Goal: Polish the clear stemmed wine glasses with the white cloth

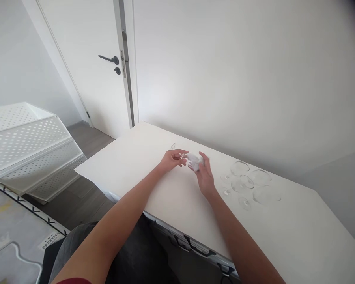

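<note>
right hand (205, 173) grips white cloth (194, 161); left hand (172, 159) pinches glass stem (183, 156) beside cloth.

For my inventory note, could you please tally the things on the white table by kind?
Clear wine glasses standing to the right: 4
Glass held in the left hand: 1
White cloth in the right hand: 1
Total: 6

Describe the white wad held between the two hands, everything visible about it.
The white wad is small, crumpled and soft-looking, like cloth or tissue; which one cannot be told. It sits just above the white table, gripped mostly by the right hand, with the left hand fingertips at its left end, where something clear glints.
</note>
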Available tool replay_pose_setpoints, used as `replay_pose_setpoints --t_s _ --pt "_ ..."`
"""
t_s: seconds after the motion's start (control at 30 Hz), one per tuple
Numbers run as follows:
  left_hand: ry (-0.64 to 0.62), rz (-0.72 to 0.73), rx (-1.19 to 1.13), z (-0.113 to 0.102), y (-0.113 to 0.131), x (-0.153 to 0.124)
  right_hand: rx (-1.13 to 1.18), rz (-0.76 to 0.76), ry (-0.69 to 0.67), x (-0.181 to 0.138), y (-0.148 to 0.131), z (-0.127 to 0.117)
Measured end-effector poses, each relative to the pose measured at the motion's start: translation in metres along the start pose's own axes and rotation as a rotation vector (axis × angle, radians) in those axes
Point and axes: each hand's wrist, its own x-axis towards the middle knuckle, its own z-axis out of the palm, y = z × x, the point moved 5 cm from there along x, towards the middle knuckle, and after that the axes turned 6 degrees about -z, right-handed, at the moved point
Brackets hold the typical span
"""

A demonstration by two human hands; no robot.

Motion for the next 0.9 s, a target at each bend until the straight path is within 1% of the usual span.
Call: replay_pose_setpoints --t_s 0.07,0.1,0.13,0.2,0.27,0.33,0.4,0.43,0.53,0.6,0.67,0.73,0.8,0.83,0.9 --pt "-0.007 0.013 0.04 0.001 0.0 0.0 -0.042 0.039 -0.068 -0.003 0.003 0.004" --pt "0.009 0.012 0.054 0.0 0.0 0.0 -0.064 0.044 -0.076 -0.003 0.004 0.005" --pt "0.031 0.006 0.058 -0.001 -0.001 0.001 -0.084 0.034 -0.062 -0.003 0.004 0.003" --pt "0.086 -0.01 0.037 -0.004 -0.003 0.002 -0.116 -0.013 0.014 -0.001 0.002 -0.002" --pt "0.103 -0.023 0.021 -0.004 -0.005 0.003 -0.121 -0.037 0.062 0.001 0.001 -0.004" --pt "0.056 -0.015 0.042 -0.001 -0.005 0.003 -0.149 -0.018 0.017 0.0 0.002 0.0" --pt "-0.009 -0.011 0.074 0.004 -0.004 0.002 -0.27 -0.021 -0.053 -0.002 0.002 0.005" --pt "-0.023 -0.017 0.085 0.005 -0.002 0.001 -0.356 -0.037 -0.069 -0.003 0.001 0.006" --pt "-0.012 -0.053 0.07 0.006 0.002 -0.003 -0.56 -0.123 -0.04 -0.007 -0.003 0.005" --pt "-0.045 -0.079 0.037 0.009 0.004 -0.005 -0.616 -0.216 0.019 -0.008 -0.007 0.002" --pt "-0.072 -0.088 0.033 0.01 0.005 -0.006 -0.657 -0.346 0.111 -0.01 -0.011 -0.002" --pt "-0.001 -0.024 0.076 0.006 0.007 -0.005 -0.714 -0.483 0.249 -0.012 -0.017 -0.008" --pt "0.094 0.127 0.191 0.003 0.011 -0.004 -0.776 -0.596 0.376 -0.014 -0.022 -0.012" --pt "0.111 0.214 0.269 0.004 0.013 -0.004 -0.794 -0.637 0.424 -0.016 -0.025 -0.013" --pt "0.079 0.361 0.431 0.011 0.015 -0.003 -0.792 -0.666 0.468 -0.018 -0.028 -0.014"
